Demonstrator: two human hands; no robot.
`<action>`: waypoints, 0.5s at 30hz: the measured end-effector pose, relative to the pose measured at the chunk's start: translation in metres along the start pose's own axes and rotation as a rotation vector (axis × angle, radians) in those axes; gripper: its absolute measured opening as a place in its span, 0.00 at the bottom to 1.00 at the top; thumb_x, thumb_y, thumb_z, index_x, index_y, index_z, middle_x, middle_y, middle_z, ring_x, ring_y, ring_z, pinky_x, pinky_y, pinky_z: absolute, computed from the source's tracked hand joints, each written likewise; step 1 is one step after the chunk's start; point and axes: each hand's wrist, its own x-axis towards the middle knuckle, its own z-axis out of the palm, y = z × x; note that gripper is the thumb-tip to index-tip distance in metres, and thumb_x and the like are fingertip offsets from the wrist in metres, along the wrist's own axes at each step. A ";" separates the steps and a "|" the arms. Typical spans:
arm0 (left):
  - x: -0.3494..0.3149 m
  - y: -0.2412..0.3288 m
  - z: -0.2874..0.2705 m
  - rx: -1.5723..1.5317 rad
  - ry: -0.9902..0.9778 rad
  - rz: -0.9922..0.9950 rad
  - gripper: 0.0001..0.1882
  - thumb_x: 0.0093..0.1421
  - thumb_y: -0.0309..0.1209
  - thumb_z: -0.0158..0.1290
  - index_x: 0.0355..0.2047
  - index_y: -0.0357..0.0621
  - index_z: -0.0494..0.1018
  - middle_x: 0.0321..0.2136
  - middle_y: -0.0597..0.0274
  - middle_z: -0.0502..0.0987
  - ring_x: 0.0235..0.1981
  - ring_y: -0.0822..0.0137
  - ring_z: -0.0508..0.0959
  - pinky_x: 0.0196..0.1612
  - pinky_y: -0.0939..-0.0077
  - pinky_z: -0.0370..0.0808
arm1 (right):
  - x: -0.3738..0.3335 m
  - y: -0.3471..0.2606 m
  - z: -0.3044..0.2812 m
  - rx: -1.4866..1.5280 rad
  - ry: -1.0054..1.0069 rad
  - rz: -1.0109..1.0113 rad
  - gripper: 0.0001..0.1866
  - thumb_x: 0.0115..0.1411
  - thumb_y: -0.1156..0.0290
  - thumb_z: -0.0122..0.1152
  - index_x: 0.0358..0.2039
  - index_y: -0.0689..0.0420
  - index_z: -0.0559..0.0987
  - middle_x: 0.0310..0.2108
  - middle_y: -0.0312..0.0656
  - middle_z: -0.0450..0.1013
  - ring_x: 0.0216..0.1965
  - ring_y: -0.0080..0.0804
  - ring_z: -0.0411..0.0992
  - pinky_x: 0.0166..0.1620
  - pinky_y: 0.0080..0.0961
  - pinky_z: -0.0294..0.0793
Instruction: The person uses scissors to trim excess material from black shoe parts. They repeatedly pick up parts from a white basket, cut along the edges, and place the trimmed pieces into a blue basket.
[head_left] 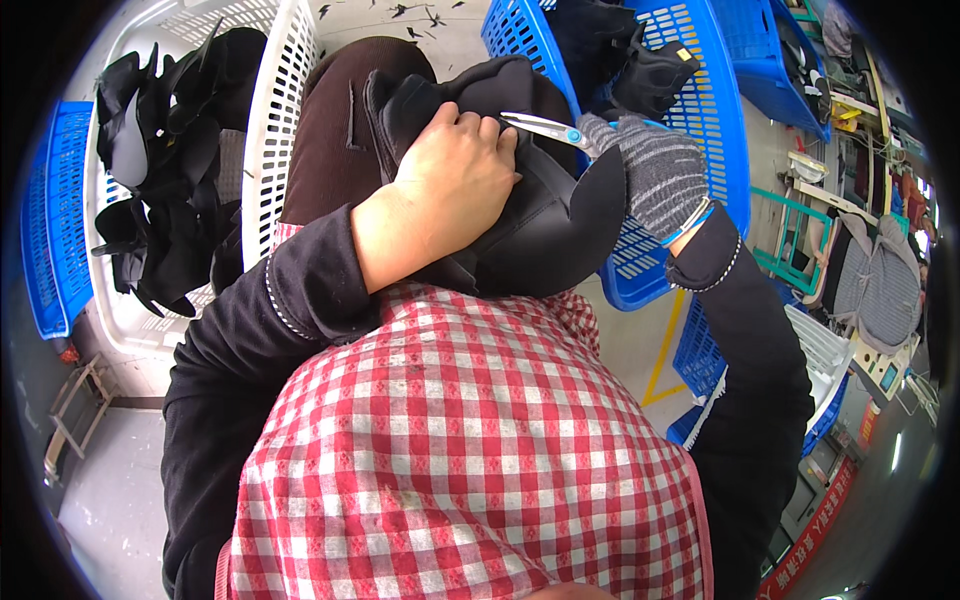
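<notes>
A black, soft sheet-like piece with curved flaps (545,225), perhaps a shoe upper, lies across my lap. My left hand (455,185), bare, is closed on its upper part, fingers curled into the material. In my right hand (655,170), wearing a grey striped knit glove, is a pair of scissors (550,130) with light blue and white handles. Their blades point left over the black piece, with the tips close to my left knuckles. Whether the blades touch the material I cannot tell. My right fingers wrap round the handles, partly hidden by the glove.
On the left stands a white plastic basket (270,130) holding several black pieces (160,150). A blue basket (735,120) at the right holds more black pieces (650,75). Black scraps (435,17) lie on the floor ahead. A chair (875,275) stands farther right.
</notes>
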 end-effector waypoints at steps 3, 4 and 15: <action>-0.002 -0.001 0.001 -0.012 0.023 0.007 0.25 0.69 0.44 0.52 0.58 0.37 0.75 0.35 0.59 0.78 0.42 0.62 0.77 0.48 0.68 0.69 | 0.001 0.002 -0.001 -0.014 -0.062 0.009 0.18 0.67 0.61 0.57 0.56 0.48 0.80 0.35 0.50 0.80 0.35 0.48 0.80 0.39 0.42 0.78; -0.002 -0.002 0.001 -0.015 0.027 0.008 0.25 0.69 0.44 0.52 0.58 0.37 0.75 0.35 0.59 0.78 0.42 0.62 0.77 0.48 0.68 0.69 | 0.001 0.002 -0.002 -0.014 -0.067 0.006 0.18 0.67 0.61 0.57 0.56 0.48 0.80 0.34 0.50 0.79 0.35 0.47 0.80 0.39 0.42 0.78; -0.004 -0.005 0.005 0.002 0.083 0.028 0.24 0.68 0.44 0.52 0.57 0.40 0.76 0.34 0.60 0.77 0.41 0.62 0.77 0.48 0.68 0.70 | -0.006 0.036 0.051 1.135 -0.039 -0.011 0.17 0.68 0.63 0.60 0.55 0.54 0.79 0.38 0.47 0.81 0.36 0.41 0.81 0.37 0.35 0.79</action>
